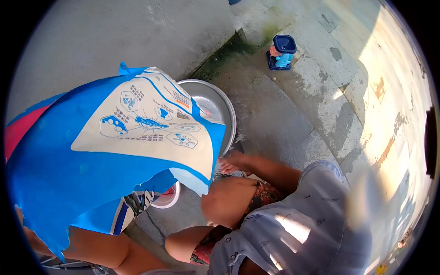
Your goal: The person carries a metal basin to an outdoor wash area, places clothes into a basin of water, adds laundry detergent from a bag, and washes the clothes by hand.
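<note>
A large blue and cream printed plastic bag (146,123) with ragged edges fills the left of the view, hiding much behind it. At its right edge is my right hand (233,162), fingers curled together; whether they pinch the bag or something below cannot be made out. The hand is close to the rim of a grey metal basin (231,112), partly covered by the bag. Under the bag's lower edge shows a small pale pink basin (170,200) with something red inside. Only a bit of my left arm shows at the bottom edge; the left hand is out of view.
Another person's bare leg (98,245) extends at the lower left, partly behind the bag. A dark blue and turquoise plastic toy (282,52) stands on the paving near a raised concrete slab (137,32). My bent knees (227,199) are close to the bag.
</note>
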### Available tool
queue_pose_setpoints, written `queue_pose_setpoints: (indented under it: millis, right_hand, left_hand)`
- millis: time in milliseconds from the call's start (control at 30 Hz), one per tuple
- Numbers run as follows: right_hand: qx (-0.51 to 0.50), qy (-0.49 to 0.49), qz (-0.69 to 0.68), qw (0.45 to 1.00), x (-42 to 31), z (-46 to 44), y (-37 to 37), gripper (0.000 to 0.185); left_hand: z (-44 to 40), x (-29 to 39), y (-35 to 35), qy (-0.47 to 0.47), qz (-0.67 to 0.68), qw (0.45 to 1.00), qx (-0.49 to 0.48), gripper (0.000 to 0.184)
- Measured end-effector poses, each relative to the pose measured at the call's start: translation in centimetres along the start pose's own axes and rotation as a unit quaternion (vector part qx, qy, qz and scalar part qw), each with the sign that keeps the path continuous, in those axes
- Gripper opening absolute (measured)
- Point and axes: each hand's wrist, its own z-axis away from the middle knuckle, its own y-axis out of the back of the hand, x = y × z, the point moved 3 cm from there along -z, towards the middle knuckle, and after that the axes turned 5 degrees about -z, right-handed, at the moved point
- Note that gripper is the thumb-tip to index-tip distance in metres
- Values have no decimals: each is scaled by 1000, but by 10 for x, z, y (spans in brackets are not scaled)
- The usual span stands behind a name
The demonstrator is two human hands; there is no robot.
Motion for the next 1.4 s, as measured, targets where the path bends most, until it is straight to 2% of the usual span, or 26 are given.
queue_pose_setpoints:
  millis: [33, 67, 100, 167, 200, 267, 333, 367, 433, 467, 500, 533, 567, 600, 633, 667, 700, 800, 867, 1033, 1133, 1167, 1233, 1300, 1367, 1400]
  right_hand:
    - [-51, -60, 1, 997, -3, 17, -10, 55]
    - [-97, 15, 40, 994, -23, 34, -28, 52]
    - [-121, -1, 55, 991, -53, 63, -46, 48]
    - [-121, 239, -32, 963, -110, 99, -67, 35]
    - [-101, 303, -30, 947, -137, 110, -67, 33]
    - [-143, 293, -213, 921, -167, 108, -42, 28]
    - [-10, 357, -222, 907, -182, 91, -7, 27]
    - [1, 359, -247, 900, -193, 80, 9, 27]
    - [26, 355, -300, 885, -206, 61, 40, 27]
    - [64, 343, -284, 893, -207, 54, 50, 26]
    - [99, 331, -265, 900, -210, 48, 58, 25]
    - [131, 322, -243, 906, -217, 44, 61, 24]
    - [133, 332, -165, 919, -222, 48, 54, 22]
    - [135, 339, -88, 927, -221, 64, 38, 20]
    - [136, 347, -9, 928, -222, 82, 23, 19]
    - [141, 383, 87, 909, -228, 101, 10, 18]
    - [170, 481, 134, 849, -234, 119, 4, 17]
    - [286, 700, 265, 598, -279, 164, -15, 13]
    - [340, 678, 410, 506, -320, 170, -32, 14]
    - [222, 601, 637, 428, -400, 125, -37, 17]
    - [388, 175, 801, 421, -419, 110, -32, 21]
    - [378, 79, 831, 401, -422, 107, -23, 25]
    - [359, -52, 727, 583, -424, 107, -7, 28]
    - [260, 229, 790, 506, -442, 65, 72, 32]
    - [281, 369, 659, 592, -478, 5, 158, 27]
    - [313, 354, 657, 587, -476, -6, 155, 26]
  left_hand:
    - [-11, -1, -2, 13, 20, 1000, 18, 77]
    - [-23, -5, -17, 57, 63, 994, 72, 72]
    - [-35, -7, -37, 114, 130, 979, 109, 66]
    - [-54, -8, -80, 230, 285, 912, 183, 53]
    - [-61, -5, -104, 293, 369, 857, 207, 46]
    - [-72, 8, -153, 405, 521, 710, 247, 33]
    - [-79, 20, -201, 487, 639, 526, 278, 25]
    - [-72, 27, -226, 520, 625, 529, 243, 27]
    - [-72, 94, -228, 452, 678, 538, 216, 28]
    - [-70, 101, -254, 495, 634, 551, 223, 27]
    - [-64, 104, -286, 544, 601, 572, 124, 28]
    - [-60, 126, -314, 505, 653, 560, 73, 30]
    - [-54, 151, -326, 531, 690, 486, 68, 27]
    - [-53, 174, -350, 480, 738, 472, 50, 45]
    - [-50, 196, -352, 496, 648, 573, -68, 32]
    - [-43, 216, -370, 472, 613, 629, -77, 32]
    - [-35, 232, -389, 445, 573, 682, -88, 34]
    - [-22, 245, -411, 472, 610, 627, -111, 40]
    - [-18, 235, -414, 476, 627, 612, -76, 43]
    - [-5, 209, -410, 487, 630, 605, -21, 44]
    - [15, 209, -391, 469, 649, 596, -58, 42]
    - [27, 213, -386, 470, 665, 578, -55, 41]
    - [56, 227, -385, 468, 698, 540, -48, 40]
    - [96, 243, -367, 459, 709, 528, -89, 37]
    - [145, 256, -338, 447, 705, 527, -161, 33]
    - [173, 265, -323, 434, 708, 530, -170, 28]
